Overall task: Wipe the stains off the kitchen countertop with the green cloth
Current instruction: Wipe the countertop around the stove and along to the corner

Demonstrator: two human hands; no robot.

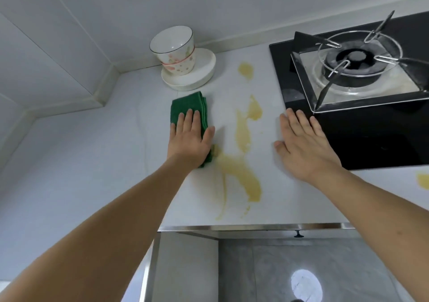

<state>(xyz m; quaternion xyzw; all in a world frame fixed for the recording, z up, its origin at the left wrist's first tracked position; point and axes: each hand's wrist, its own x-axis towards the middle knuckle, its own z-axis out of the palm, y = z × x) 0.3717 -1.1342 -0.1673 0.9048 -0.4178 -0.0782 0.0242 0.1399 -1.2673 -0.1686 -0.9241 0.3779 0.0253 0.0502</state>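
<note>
A folded green cloth [189, 106] lies on the white countertop [92, 157], left of several yellow stains [242, 129]. My left hand [189, 139] presses flat on the cloth, fingers spread, covering its near half. The cloth's near corner touches the edge of a long yellow smear [243, 178] that runs toward the counter's front edge. A small separate stain [245, 69] sits farther back. My right hand [304, 146] rests flat and open on the counter to the right of the stains, beside the stove.
A black gas stove [362, 127] with a metal burner grate fills the right side. A floral bowl [174, 50] stands on a white plate [204, 74] at the back near the wall. Another yellow stain [422, 179] shows at the far right. A metal trim [255, 227] marks the counter's front edge.
</note>
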